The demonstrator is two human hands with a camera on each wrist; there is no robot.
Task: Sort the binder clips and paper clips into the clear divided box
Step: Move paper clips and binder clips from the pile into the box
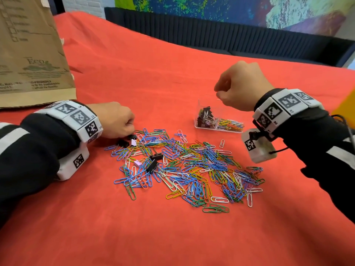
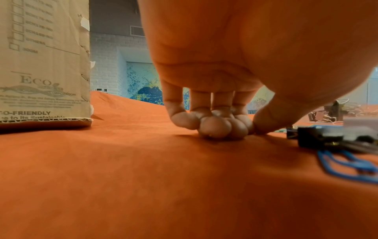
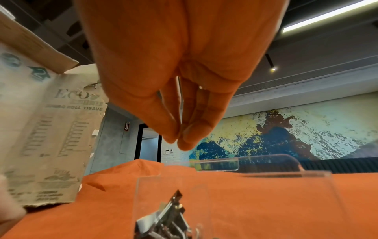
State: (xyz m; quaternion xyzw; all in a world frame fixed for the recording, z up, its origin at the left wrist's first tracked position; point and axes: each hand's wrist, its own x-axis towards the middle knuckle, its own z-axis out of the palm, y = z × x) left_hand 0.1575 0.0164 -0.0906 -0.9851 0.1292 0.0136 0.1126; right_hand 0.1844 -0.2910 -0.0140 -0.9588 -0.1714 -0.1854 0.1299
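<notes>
A wide pile of coloured paper clips lies on the red cloth, with a few black binder clips and pink ones mixed in. My left hand sits at the pile's far left edge, fingers curled and tips bunched on the cloth. A black binder clip lies right beside its thumb, and nothing shows between the fingers. The clear divided box holds binder clips on the left and paper clips on the right. My right hand hovers above the box, fingertips together, with nothing visible between them.
A brown cardboard box stands at the far left of the table. A dark sofa runs behind the table's far edge. Bare red cloth stretches in front of the pile and beyond the clear box.
</notes>
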